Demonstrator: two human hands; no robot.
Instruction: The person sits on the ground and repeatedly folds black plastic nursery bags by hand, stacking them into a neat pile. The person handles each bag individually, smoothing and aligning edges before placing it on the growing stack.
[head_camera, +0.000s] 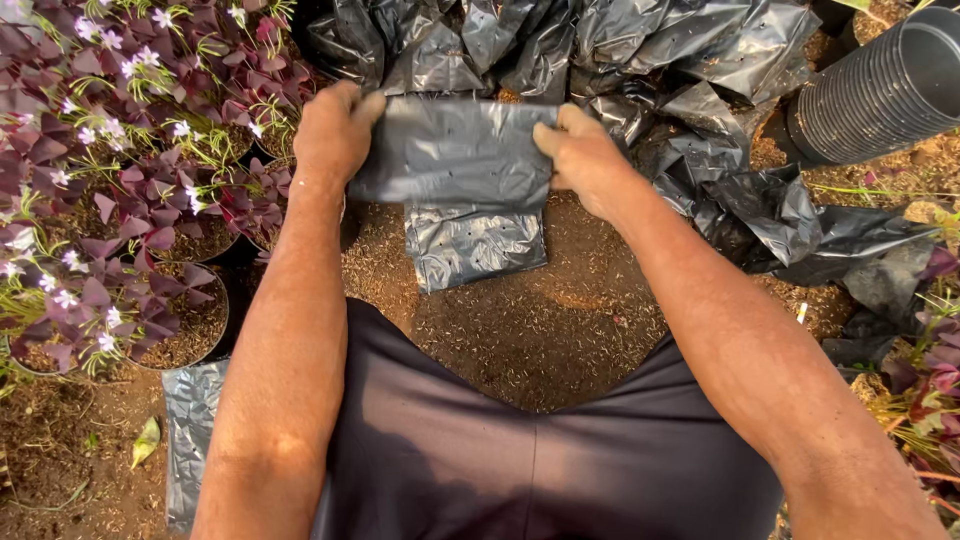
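Both my hands hold one flat black plastic grow bag (455, 152) stretched between them above a heap of brown potting mix (540, 320). My left hand (333, 130) grips its left edge and my right hand (583, 158) grips its right edge. A second flat black bag (475, 245) lies on the mix just below the held one. My dark shorts fill the bottom of the view.
Pots of purple-leaved plants with small pale flowers (120, 180) crowd the left. A row of filled black bags (560, 45) stands behind the heap. A stack of black ribbed pots (880, 95) lies at the upper right. Another flat bag (190, 430) lies at lower left.
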